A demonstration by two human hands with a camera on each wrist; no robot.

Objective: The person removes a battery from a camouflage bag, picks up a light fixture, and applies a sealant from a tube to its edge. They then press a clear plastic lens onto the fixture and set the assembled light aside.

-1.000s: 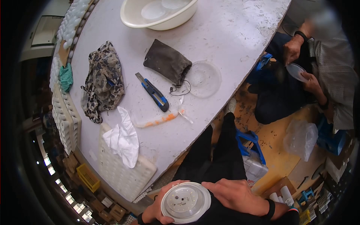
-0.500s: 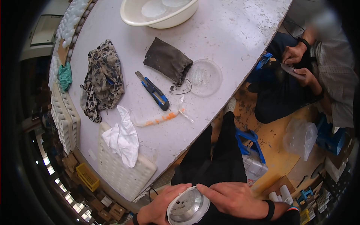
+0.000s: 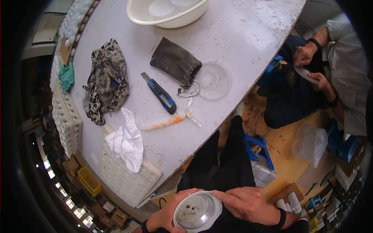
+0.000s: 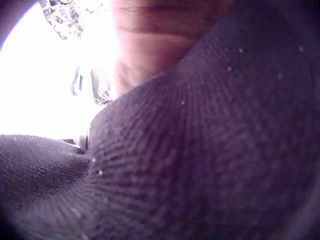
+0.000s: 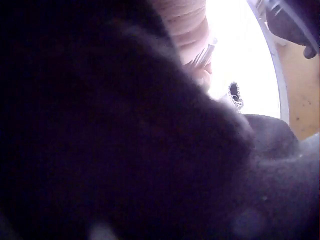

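Observation:
In the head view, my left hand grips a round LED lamp with a white rim, fingers along its far left edge and thumb at the near side. Small dark parts and a pale board show through its clear face, which tilts up. My right hand pinches the lamp's upper right rim, index finger along the edge and the other fingers bent beneath. Dark cloth fills most of both wrist views. In the right wrist view, a shiny clear ridged edge shows at the fingers.
On the table are a blue utility knife, a dark pouch, a clear disc, camouflage cloth, white cloth on a moulded tray, and a white basin. A seated person handles a disc at right.
The lamp tilted on edge, then came back more face-up, a little to the right of its first place. Both hands have stayed at its rim. The other person's disc has tilted.

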